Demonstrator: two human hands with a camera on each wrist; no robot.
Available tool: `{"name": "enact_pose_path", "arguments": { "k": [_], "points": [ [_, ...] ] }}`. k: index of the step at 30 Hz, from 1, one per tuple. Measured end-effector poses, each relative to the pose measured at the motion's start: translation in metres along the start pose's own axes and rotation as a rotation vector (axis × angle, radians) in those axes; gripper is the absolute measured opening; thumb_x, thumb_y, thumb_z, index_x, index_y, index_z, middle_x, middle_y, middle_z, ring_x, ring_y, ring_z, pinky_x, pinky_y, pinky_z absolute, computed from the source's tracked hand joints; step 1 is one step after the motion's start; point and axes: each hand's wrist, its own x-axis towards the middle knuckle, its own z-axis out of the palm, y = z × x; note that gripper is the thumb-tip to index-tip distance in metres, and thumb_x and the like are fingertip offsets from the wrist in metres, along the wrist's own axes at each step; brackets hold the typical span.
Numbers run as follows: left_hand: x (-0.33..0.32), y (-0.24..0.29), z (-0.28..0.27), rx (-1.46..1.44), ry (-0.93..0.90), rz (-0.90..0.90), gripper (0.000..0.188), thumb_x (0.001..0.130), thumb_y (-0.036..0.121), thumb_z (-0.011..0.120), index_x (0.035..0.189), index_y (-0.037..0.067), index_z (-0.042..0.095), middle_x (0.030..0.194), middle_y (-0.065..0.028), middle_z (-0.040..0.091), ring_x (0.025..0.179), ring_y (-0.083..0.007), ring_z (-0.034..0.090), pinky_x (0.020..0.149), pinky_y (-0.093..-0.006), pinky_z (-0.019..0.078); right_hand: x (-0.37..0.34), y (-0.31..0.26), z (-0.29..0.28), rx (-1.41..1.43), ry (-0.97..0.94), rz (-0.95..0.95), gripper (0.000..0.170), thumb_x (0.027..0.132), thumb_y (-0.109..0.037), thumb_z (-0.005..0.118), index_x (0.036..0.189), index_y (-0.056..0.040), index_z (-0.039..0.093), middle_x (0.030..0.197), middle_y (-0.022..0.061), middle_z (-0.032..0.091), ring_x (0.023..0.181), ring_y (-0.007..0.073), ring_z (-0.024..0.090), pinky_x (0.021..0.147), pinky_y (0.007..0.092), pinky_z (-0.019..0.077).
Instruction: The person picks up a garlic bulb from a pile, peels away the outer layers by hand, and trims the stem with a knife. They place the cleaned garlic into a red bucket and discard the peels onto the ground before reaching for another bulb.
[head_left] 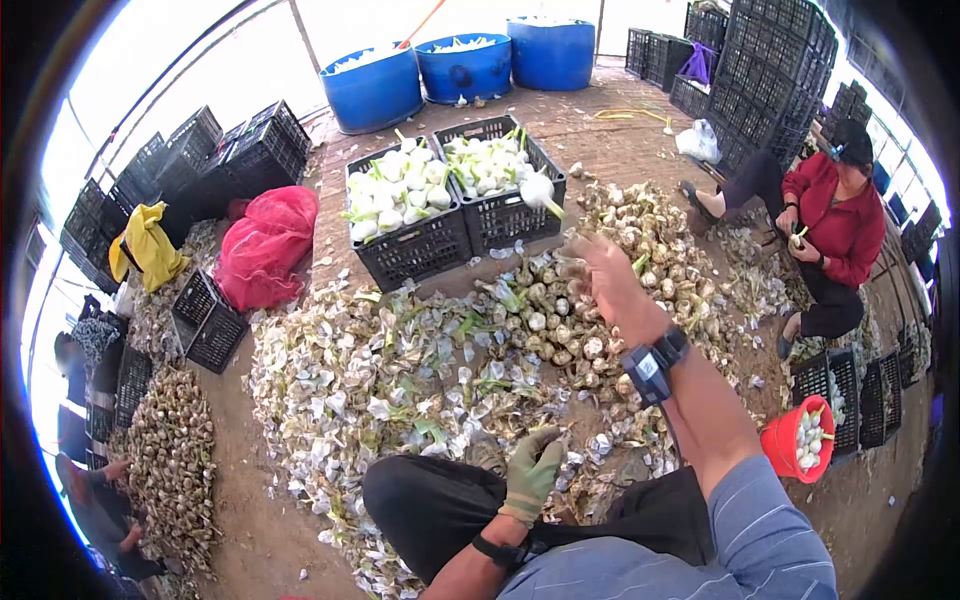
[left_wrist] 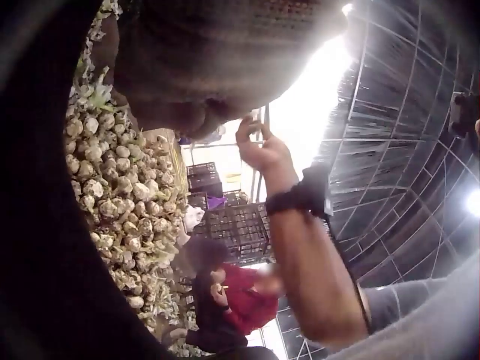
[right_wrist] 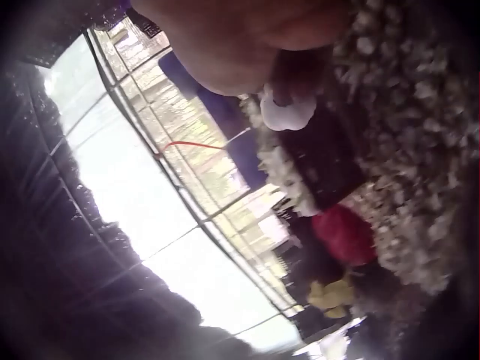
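Observation:
My bare right hand [head_left: 610, 280] reaches out over the pile of untrimmed garlic bulbs [head_left: 560, 320], its fingers loosely bent and holding nothing visible. Just beyond it, a clean white garlic bulb [head_left: 538, 190] with a stem overlaps the near right corner of the right black crate [head_left: 520, 215]. That white bulb [right_wrist: 289, 112] shows close past the fingers in the right wrist view. Low over my lap is my left hand [head_left: 535, 475] in a green-grey glove, fingers loosely curled, with nothing visible in it. Dry garlic skins [head_left: 370, 380] cover the floor around my legs.
Another black crate [head_left: 410, 255] of white garlic stands left of the first. Behind are blue tubs [head_left: 370, 95]. At right, a seated person [head_left: 835, 220] in red handles garlic near a red bucket [head_left: 785, 440]. A pink net sack [head_left: 268, 245] and stacked crates [head_left: 265, 150] stand left.

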Motion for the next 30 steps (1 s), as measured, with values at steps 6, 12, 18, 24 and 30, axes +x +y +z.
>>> {"name": "enact_pose_path", "arguments": {
  "k": [6,12,18,24,30],
  "points": [
    [0.006,0.002,-0.003,-0.008,-0.025,-0.128,0.031,0.096,0.018,0.059,0.122,-0.001,0.06,0.088,-0.0018,0.064,0.064,-0.0046,0.052,0.056,-0.02,0.0429,0.004,0.089,-0.089,-0.343,-0.01,0.018,0.02,0.096,-0.018,0.058,0.103,-0.0005,0.064,0.081,0.0026,0.066,0.065,0.0102,0.059,0.057,0.027,0.0472],
    [0.003,0.015,0.005,0.004,-0.005,-0.203,0.03,0.097,0.013,0.058,0.122,-0.001,0.06,0.097,-0.002,0.065,0.076,-0.0066,0.058,0.065,-0.021,0.0497,-0.023,0.132,-0.267,-1.277,0.064,-0.025,0.035,0.086,-0.034,0.068,0.079,0.0006,0.066,0.072,0.0207,0.063,0.069,0.0365,0.061,0.065,0.047,0.0467],
    [0.012,0.008,0.021,0.07,-0.015,-0.283,0.03,0.097,0.013,0.058,0.123,-0.002,0.061,0.103,-0.0044,0.065,0.086,-0.0085,0.061,0.073,-0.0236,0.0518,-0.047,0.18,-0.359,-1.659,-0.167,0.141,0.023,0.084,-0.013,0.058,0.103,-0.0043,0.069,0.088,0.0197,0.068,0.082,0.0362,0.065,0.074,0.0466,0.0518],
    [0.027,-0.006,0.025,0.148,-0.028,-0.28,0.034,0.096,0.012,0.059,0.127,-0.003,0.058,0.103,-0.0038,0.063,0.075,-0.0058,0.054,0.064,-0.021,0.046,-0.031,0.225,-0.312,-1.485,-0.209,-0.056,0.016,0.086,-0.015,0.056,0.095,-0.0011,0.058,0.086,0.0197,0.064,0.082,0.0427,0.062,0.075,0.0531,0.0488],
    [0.037,-0.013,0.024,0.176,-0.044,-0.362,0.035,0.095,0.012,0.06,0.127,-0.002,0.058,0.104,-0.0038,0.063,0.082,-0.0071,0.056,0.069,-0.0222,0.0479,0.002,0.275,-0.29,-1.639,-0.227,-0.014,0.015,0.084,-0.012,0.059,0.095,-0.0017,0.056,0.089,0.0218,0.062,0.084,0.0423,0.062,0.076,0.0532,0.0485]
  ]
}}
